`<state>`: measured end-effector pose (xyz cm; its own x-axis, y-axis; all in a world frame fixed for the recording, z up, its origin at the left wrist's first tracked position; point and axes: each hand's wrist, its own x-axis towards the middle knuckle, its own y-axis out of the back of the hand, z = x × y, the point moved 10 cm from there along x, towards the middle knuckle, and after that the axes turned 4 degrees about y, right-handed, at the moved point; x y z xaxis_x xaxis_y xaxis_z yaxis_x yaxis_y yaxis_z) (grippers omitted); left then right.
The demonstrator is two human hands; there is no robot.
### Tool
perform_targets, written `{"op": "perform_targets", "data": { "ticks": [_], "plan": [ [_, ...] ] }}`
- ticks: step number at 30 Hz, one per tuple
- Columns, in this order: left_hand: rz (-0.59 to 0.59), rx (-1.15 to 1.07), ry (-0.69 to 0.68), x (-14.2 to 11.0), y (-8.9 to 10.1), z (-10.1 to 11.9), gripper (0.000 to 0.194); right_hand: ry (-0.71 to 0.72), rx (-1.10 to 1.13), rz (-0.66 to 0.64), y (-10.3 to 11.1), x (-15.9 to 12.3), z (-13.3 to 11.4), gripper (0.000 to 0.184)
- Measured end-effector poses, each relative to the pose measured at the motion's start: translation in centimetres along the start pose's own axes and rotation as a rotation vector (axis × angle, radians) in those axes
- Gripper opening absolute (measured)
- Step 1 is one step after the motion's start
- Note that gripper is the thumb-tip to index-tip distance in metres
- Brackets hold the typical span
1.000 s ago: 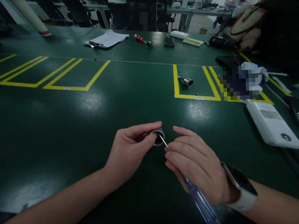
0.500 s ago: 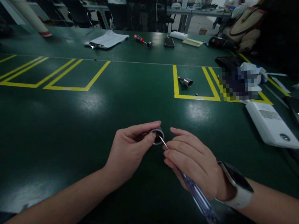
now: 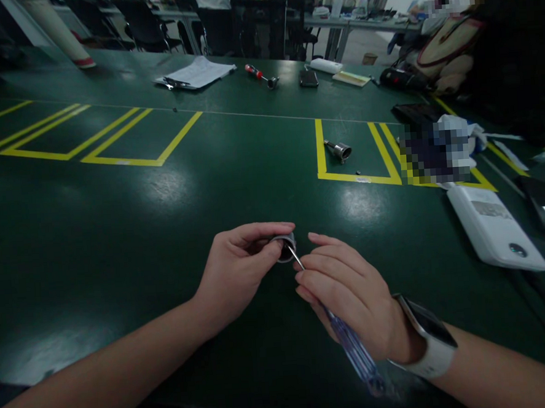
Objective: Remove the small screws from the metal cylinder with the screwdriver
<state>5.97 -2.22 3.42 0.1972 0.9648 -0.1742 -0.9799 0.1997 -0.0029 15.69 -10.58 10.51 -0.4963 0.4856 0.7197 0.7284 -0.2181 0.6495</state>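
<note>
My left hand is closed on a small round metal cup, its opening turned toward me and to the right. Thumb and fingers pinch its rim and outer side. My right hand grips a screwdriver with a clear bluish handle, which slants down to the right below the palm. Its thin metal shaft runs up into the cup's opening; the tip is hidden inside. A watch with a pale band sits on my right wrist.
A metal part with a cup-shaped end lies inside a yellow-taped box. Farther back are a red-handled screwdriver, a clipboard with papers and a black phone. A white power bank is on the right. A person sits at the upper right.
My right hand and the screwdriver have shifted slightly left, and the handle's lower end has risen a little. The metal cup has turned slightly in my left hand.
</note>
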Motion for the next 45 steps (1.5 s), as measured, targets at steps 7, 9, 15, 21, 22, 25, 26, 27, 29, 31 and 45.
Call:
{"op": "perform_targets", "data": {
  "ticks": [7,9,15,21,22,25,26,27,29,31,45],
  "plan": [
    [-0.143,-0.016,-0.001,1.4,-0.4,-0.4,0.047,-0.15,0.169,0.123,1.8,0.2,1.6,0.015],
    [-0.171,0.074,-0.036,2.1,-0.3,-0.1,0.048,-0.236,0.206,0.116,2.1,0.3,2.4,0.016],
    [-0.134,0.527,-0.453,5.0,-0.1,3.4,0.042,-0.531,0.411,0.06,1.4,0.4,6.6,0.01],
    [0.006,0.885,-0.691,7.8,-0.2,4.7,0.029,-0.6,0.75,0.171,-0.2,0.7,10.4,0.017],
    [0.013,0.886,-0.697,8.1,-0.1,4.5,0.03,-0.597,0.791,0.186,-0.5,0.7,10.8,0.018],
    [-0.005,0.81,-0.592,9.3,0.5,3.4,0.03,-0.591,0.862,0.203,-1.3,0.4,11.4,0.019],
    [-0.032,0.779,-0.555,9.4,0.5,2.9,0.029,-0.59,0.875,0.195,-1.6,0.2,11.4,0.02],
    [-0.053,0.754,-0.535,9.5,0.5,2.7,0.028,-0.587,0.881,0.183,-1.9,0.1,11.4,0.021],
    [-0.089,0.736,-0.535,9.3,0.3,2.5,0.025,-0.584,0.874,0.153,-2.2,0.0,11.3,0.021],
    [-0.117,0.743,-0.558,8.9,0.0,2.6,0.019,-0.59,0.835,0.131,-2.2,-0.1,11.3,0.021],
    [-0.269,0.886,-0.701,6.8,-3.1,2.7,0.016,-0.207,0.139,-0.151,-1.7,1.6,6.3,0.014]
  ]
}}
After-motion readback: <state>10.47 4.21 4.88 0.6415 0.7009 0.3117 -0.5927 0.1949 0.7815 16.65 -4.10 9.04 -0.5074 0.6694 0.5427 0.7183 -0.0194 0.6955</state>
